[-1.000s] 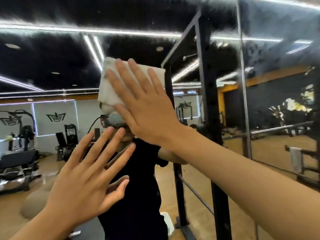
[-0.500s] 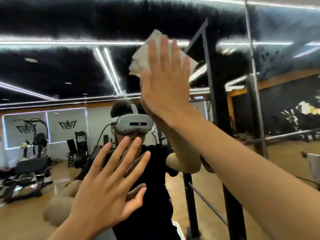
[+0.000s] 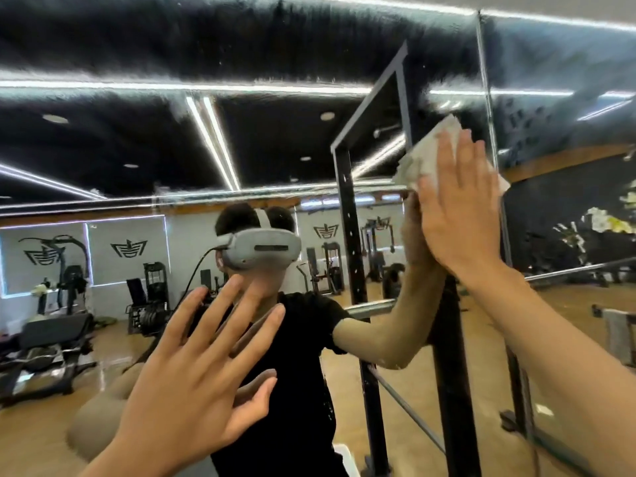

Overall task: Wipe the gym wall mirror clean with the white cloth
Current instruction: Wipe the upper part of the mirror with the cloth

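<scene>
The gym wall mirror (image 3: 137, 139) fills our view, reflecting weight machines (image 3: 51, 342) and ceiling lights (image 3: 213, 139); our right grip (image 3: 461, 218), fingers straight, presses the white cloth (image 3: 423, 160) flat on the glass at upper right, beside a panel seam (image 3: 483, 63); our left grip (image 3: 192, 380) is spread wide, holding nothing, lower left.

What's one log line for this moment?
right hand: pressing crumpled white cloth flat on large wall mirror | left hand: open, fingers spread, holds nothing | stage: wiping
</scene>
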{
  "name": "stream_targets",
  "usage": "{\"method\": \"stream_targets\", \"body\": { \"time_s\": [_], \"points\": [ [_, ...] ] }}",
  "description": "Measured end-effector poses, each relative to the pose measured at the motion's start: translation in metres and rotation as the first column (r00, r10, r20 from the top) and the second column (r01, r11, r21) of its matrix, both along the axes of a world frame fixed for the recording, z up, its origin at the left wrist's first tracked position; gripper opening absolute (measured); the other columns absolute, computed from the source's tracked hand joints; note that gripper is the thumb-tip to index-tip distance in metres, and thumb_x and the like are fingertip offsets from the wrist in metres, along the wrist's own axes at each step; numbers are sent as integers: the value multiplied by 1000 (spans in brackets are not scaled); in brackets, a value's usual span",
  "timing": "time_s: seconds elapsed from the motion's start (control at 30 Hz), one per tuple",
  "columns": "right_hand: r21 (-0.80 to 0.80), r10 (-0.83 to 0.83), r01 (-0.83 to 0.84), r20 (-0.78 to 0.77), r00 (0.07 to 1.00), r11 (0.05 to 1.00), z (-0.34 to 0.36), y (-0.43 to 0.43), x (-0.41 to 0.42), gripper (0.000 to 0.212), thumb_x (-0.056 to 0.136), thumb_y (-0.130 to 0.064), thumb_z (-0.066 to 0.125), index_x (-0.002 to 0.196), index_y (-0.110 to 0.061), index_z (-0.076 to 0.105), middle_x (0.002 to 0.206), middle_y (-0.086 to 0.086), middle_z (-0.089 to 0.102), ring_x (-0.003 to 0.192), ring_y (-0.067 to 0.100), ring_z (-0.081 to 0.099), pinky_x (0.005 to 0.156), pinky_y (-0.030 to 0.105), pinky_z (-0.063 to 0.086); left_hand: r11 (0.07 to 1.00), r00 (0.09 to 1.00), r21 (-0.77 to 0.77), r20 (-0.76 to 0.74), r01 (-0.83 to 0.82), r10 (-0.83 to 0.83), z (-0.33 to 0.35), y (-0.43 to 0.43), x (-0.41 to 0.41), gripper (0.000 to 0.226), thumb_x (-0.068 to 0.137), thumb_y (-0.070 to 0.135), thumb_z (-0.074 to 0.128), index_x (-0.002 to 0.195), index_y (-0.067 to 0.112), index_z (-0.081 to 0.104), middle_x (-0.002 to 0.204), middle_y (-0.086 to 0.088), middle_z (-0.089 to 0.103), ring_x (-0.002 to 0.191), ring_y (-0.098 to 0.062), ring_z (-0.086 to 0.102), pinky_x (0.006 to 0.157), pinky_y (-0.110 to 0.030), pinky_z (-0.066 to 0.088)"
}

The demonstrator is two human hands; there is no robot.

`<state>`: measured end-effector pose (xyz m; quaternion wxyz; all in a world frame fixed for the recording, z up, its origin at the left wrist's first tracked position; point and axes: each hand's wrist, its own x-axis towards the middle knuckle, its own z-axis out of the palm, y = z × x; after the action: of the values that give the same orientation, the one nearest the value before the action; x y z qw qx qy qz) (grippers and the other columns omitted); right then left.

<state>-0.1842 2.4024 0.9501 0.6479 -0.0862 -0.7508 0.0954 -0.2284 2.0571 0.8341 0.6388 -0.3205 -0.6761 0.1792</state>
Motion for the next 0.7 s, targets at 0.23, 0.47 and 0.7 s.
{"method": "stream_targets", "body": {
  "time_s": [0.23, 0.47, 0.7],
  "points": [
    [141, 170, -166, -18, 985, 976, -41, -161, -17, 63, 112, -46, 18, 169, -24, 4, 177, 8, -7, 162, 27, -11, 130, 55, -4, 1000, 999, -7, 38, 11, -11, 0, -4, -2, 76, 100, 55, 46, 164, 14, 36, 173, -18, 25, 160, -37, 23, 124, -63, 26],
    [519, 44, -116, 149, 988, 847, -59, -40, -1, 61, 112, -46, 21, 169, -29, 8, 177, 6, -2, 163, 25, -6, 131, 54, 2, 1000, 999, -8, 25, 22, -22, 1, -4, 1, 73, 100, 53, 45, 160, 11, 40, 171, -22, 26, 159, -38, 26, 125, -63, 23],
    [-369, -24, -10, -88, 996, 930, -73, -44, -9, 61, 112, -48, 14, 169, -27, 6, 177, 7, -1, 163, 28, -2, 129, 59, 9, 1000, 999, 0, 30, 10, -10, 0, 1, 1, 69, 104, 47, 42, 161, 10, 37, 171, -23, 25, 160, -39, 23, 126, -64, 21]
  ]
}}
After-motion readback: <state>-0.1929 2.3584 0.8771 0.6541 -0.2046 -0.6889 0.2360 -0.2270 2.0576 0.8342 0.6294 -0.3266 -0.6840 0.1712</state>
